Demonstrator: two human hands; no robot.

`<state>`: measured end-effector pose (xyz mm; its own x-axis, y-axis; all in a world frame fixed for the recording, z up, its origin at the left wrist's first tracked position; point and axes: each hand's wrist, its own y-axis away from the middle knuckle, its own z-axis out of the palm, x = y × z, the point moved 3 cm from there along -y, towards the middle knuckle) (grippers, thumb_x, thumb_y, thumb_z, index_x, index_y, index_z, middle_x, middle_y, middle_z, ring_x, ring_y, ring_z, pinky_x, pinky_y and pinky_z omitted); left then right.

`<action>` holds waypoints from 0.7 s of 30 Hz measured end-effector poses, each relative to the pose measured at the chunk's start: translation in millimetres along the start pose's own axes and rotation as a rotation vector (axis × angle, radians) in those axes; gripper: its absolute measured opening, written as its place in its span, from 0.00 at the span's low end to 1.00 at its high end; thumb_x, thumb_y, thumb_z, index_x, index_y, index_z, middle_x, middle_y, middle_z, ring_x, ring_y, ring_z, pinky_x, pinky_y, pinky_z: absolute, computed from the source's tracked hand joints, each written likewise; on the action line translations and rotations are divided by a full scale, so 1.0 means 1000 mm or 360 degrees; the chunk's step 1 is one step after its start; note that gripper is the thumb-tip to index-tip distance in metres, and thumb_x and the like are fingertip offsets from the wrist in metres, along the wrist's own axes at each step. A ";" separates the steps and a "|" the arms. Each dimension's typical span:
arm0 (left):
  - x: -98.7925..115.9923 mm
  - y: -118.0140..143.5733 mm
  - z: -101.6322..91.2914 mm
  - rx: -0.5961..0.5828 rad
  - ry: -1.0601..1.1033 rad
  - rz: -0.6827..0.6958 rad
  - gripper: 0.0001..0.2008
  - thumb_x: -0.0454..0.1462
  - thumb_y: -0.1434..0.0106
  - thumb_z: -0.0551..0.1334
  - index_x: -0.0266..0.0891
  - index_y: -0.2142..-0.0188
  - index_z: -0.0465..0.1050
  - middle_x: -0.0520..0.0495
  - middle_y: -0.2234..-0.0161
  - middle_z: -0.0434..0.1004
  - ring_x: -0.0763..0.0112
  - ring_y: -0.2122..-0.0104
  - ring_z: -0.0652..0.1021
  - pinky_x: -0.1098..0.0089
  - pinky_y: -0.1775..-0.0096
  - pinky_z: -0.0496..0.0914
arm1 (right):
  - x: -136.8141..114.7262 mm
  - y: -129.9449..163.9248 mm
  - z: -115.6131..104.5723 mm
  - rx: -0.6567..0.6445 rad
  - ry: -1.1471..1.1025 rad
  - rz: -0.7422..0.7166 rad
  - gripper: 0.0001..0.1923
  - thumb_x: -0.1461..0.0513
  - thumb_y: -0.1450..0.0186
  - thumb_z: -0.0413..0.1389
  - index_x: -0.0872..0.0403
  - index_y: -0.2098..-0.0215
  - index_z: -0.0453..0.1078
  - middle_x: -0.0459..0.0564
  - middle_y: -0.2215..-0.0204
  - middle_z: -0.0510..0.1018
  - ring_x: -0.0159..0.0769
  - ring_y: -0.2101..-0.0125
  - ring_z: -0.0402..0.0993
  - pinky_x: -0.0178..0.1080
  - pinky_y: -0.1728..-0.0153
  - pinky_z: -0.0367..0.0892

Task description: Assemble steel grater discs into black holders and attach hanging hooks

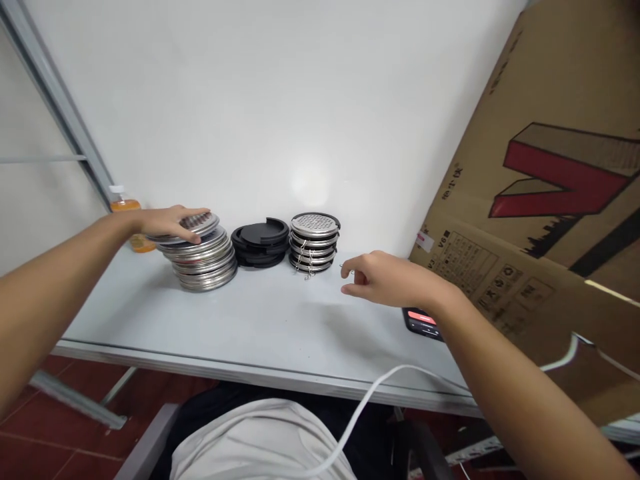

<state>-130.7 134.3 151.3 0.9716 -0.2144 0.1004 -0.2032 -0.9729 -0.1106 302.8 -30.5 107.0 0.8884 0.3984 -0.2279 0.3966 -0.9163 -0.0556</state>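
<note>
My left hand [167, 222] lies with fingers spread on a perforated metal disc [213, 220], the top of a tall stack of round metal discs [207, 267]. That top disc sits shifted to the left of those below, and the hand covers part of it. Over the table, my right hand [383, 277] is curled, a thin bit of metal wire [346, 268] showing at its fingertips. To its left stands a shorter stack of perforated metal discs in black holders [315, 233], with small chains hanging down the front. Between the two stacks are black round holders [263, 240], piled up.
An orange bottle [143, 245] stands behind my left wrist. A large cardboard box [500, 200] leans at the right, with a phone [420, 320] beside it, partly hidden by my right arm. A white cable [367, 397] crosses the table's front edge [240, 367].
</note>
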 end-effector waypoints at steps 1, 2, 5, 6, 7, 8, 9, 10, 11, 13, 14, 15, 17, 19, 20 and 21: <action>0.003 0.003 -0.004 -0.0063 0.0042 0.0107 0.67 0.73 0.65 0.61 0.38 0.32 0.59 0.44 0.36 0.67 0.56 0.44 0.70 0.69 0.45 0.63 | 0.001 0.001 -0.001 0.0012 -0.0053 -0.0004 0.10 0.55 0.38 0.61 0.49 0.60 0.78 0.50 0.70 0.82 0.37 0.75 0.75 0.39 0.74 0.63; 0.008 0.005 -0.008 -0.0080 0.0058 0.0199 0.68 0.74 0.63 0.60 0.37 0.30 0.54 0.42 0.33 0.62 0.53 0.40 0.67 0.66 0.41 0.60 | 0.002 0.001 -0.002 0.0022 -0.0113 -0.0012 0.10 0.55 0.38 0.61 0.49 0.60 0.78 0.49 0.71 0.82 0.36 0.75 0.74 0.38 0.74 0.63; 0.048 0.018 -0.015 -0.0028 0.0053 0.0519 0.62 0.69 0.54 0.61 0.42 0.28 0.46 0.43 0.30 0.53 0.49 0.35 0.60 0.60 0.36 0.53 | 0.012 -0.007 -0.001 0.0013 -0.0351 -0.0065 0.12 0.53 0.37 0.59 0.51 0.60 0.78 0.48 0.72 0.81 0.35 0.74 0.74 0.36 0.74 0.64; 0.070 0.024 -0.010 -0.0064 0.0047 0.0640 0.61 0.67 0.54 0.63 0.44 0.28 0.46 0.43 0.30 0.53 0.48 0.35 0.60 0.59 0.36 0.53 | 0.016 -0.011 0.002 -0.0010 -0.0448 -0.0085 0.14 0.53 0.36 0.59 0.52 0.59 0.78 0.48 0.73 0.80 0.35 0.74 0.75 0.36 0.74 0.65; 0.095 0.031 -0.001 -0.0111 0.0046 0.0752 0.60 0.64 0.55 0.66 0.47 0.28 0.47 0.43 0.30 0.52 0.47 0.35 0.60 0.59 0.35 0.53 | 0.020 -0.016 0.007 -0.0038 -0.0547 -0.0105 0.15 0.52 0.36 0.59 0.52 0.56 0.77 0.48 0.72 0.80 0.35 0.73 0.75 0.35 0.73 0.66; 0.120 0.038 0.012 -0.0198 0.0035 0.0833 0.60 0.62 0.57 0.69 0.51 0.28 0.49 0.44 0.30 0.52 0.45 0.35 0.60 0.58 0.35 0.54 | 0.024 -0.021 0.013 -0.0057 -0.0637 -0.0125 0.18 0.51 0.36 0.59 0.53 0.53 0.76 0.48 0.71 0.81 0.36 0.71 0.76 0.36 0.72 0.67; 0.145 0.046 0.029 -0.0283 0.0036 0.0887 0.60 0.60 0.59 0.71 0.54 0.29 0.50 0.44 0.30 0.51 0.43 0.34 0.59 0.57 0.36 0.55 | 0.027 -0.026 0.020 -0.0049 -0.0696 -0.0141 0.23 0.51 0.37 0.61 0.53 0.47 0.73 0.49 0.69 0.81 0.37 0.70 0.76 0.36 0.70 0.69; 0.169 0.052 0.047 -0.0329 0.0053 0.0930 0.60 0.58 0.61 0.72 0.56 0.30 0.53 0.43 0.29 0.50 0.40 0.34 0.58 0.54 0.36 0.56 | 0.030 -0.031 0.027 -0.0009 -0.0734 -0.0165 0.30 0.50 0.39 0.63 0.53 0.42 0.70 0.51 0.66 0.82 0.38 0.67 0.77 0.38 0.68 0.71; 0.190 0.059 0.066 -0.0366 0.0083 0.0986 0.59 0.57 0.63 0.73 0.57 0.31 0.55 0.42 0.30 0.50 0.37 0.33 0.57 0.51 0.36 0.56 | 0.032 -0.035 0.035 0.0068 -0.0765 -0.0208 0.37 0.49 0.41 0.65 0.52 0.37 0.65 0.53 0.59 0.81 0.41 0.62 0.78 0.40 0.63 0.73; 0.223 0.068 0.103 -0.0414 0.0212 0.1129 0.59 0.56 0.65 0.75 0.57 0.32 0.59 0.41 0.31 0.54 0.35 0.34 0.59 0.46 0.38 0.59 | 0.035 -0.043 0.050 0.0270 -0.0899 -0.0219 0.44 0.45 0.39 0.63 0.50 0.31 0.56 0.57 0.48 0.77 0.44 0.55 0.77 0.45 0.56 0.74; 0.234 0.071 0.119 -0.0459 0.0279 0.1184 0.60 0.55 0.66 0.75 0.57 0.32 0.59 0.40 0.31 0.56 0.34 0.35 0.60 0.45 0.39 0.60 | 0.036 -0.046 0.057 0.0326 -0.0969 -0.0204 0.41 0.44 0.35 0.58 0.49 0.30 0.54 0.58 0.46 0.76 0.45 0.52 0.76 0.47 0.52 0.73; 0.242 0.073 0.133 -0.0510 0.0312 0.1205 0.60 0.55 0.66 0.75 0.58 0.32 0.58 0.40 0.31 0.55 0.33 0.35 0.61 0.44 0.39 0.61 | 0.036 -0.048 0.064 0.0339 -0.0999 -0.0188 0.39 0.44 0.33 0.55 0.49 0.29 0.53 0.58 0.44 0.75 0.46 0.49 0.75 0.49 0.49 0.72; 0.250 0.073 0.153 -0.0593 0.0301 0.1214 0.60 0.58 0.64 0.74 0.57 0.31 0.56 0.40 0.30 0.51 0.31 0.34 0.58 0.40 0.39 0.59 | 0.035 -0.051 0.077 0.0264 -0.0992 -0.0198 0.38 0.44 0.31 0.52 0.50 0.29 0.53 0.59 0.40 0.72 0.48 0.44 0.72 0.52 0.45 0.70; 0.252 0.071 0.162 -0.0647 0.0280 0.1229 0.61 0.61 0.62 0.73 0.55 0.30 0.55 0.39 0.29 0.49 0.31 0.33 0.56 0.39 0.38 0.57 | 0.034 -0.052 0.086 0.0138 -0.0904 -0.0226 0.40 0.43 0.32 0.53 0.52 0.29 0.53 0.61 0.35 0.67 0.52 0.39 0.68 0.54 0.41 0.67; 0.253 0.069 0.163 -0.0664 0.0282 0.1245 0.61 0.62 0.62 0.72 0.54 0.30 0.55 0.39 0.29 0.50 0.32 0.33 0.56 0.39 0.37 0.56 | 0.034 -0.053 0.089 0.0090 -0.0854 -0.0229 0.41 0.43 0.32 0.53 0.53 0.29 0.53 0.61 0.33 0.64 0.53 0.38 0.66 0.56 0.39 0.64; 0.253 0.067 0.162 -0.0673 0.0297 0.1265 0.60 0.63 0.62 0.72 0.53 0.30 0.56 0.39 0.29 0.51 0.32 0.33 0.56 0.40 0.36 0.55 | 0.035 -0.053 0.091 0.0062 -0.0813 -0.0220 0.41 0.42 0.33 0.53 0.53 0.29 0.54 0.60 0.32 0.62 0.54 0.36 0.63 0.57 0.37 0.61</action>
<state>121.3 28.5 8.7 0.4988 -0.8086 0.3120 -0.8663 -0.4759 0.1517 291.7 28.1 13.8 0.5988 0.4539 -0.6599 0.4849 -0.8612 -0.1524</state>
